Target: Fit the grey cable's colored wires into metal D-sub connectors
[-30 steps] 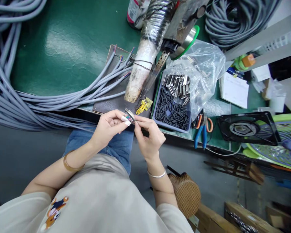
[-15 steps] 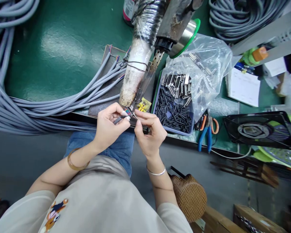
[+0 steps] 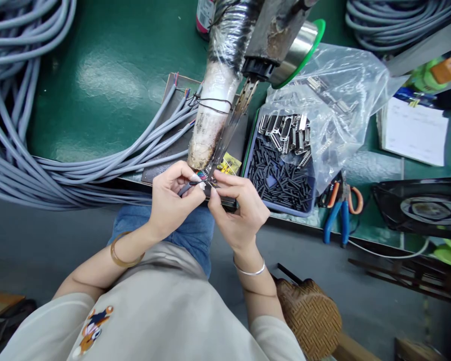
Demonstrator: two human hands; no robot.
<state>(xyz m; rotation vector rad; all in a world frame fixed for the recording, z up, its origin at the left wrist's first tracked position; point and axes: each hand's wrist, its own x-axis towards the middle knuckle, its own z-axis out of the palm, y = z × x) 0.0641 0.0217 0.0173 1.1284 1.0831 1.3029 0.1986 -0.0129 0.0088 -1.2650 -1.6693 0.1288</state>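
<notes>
My left hand (image 3: 176, 200) is closed in a pinch on the end of a grey cable (image 3: 187, 188). Thin coloured wires (image 3: 202, 175) fan out past its fingertips, beside a small metal connector that is mostly hidden. Thumb and fingers of my right hand (image 3: 238, 208) are drawn together around a thin wire (image 3: 212, 185), whose far end I cannot make out. Right above both hands, the tip of a fixed soldering iron (image 3: 242, 103) points down at the wires. A white, soot-stained tube (image 3: 210, 115) comes down next to it.
A blue tray (image 3: 285, 206) holds black sleeves (image 3: 278, 175) and metal connectors (image 3: 285, 128). Behind it lie a plastic bag (image 3: 346, 85) and a solder spool (image 3: 296, 55). Pliers (image 3: 338, 210) lie at the table edge. Grey cables (image 3: 86, 168) run in from the left. A stool (image 3: 311, 316) stands below.
The view has shifted, so the table things on the right sit farther right in the picture. Both hands keep their pinch at the wires, with only slight finger movement.
</notes>
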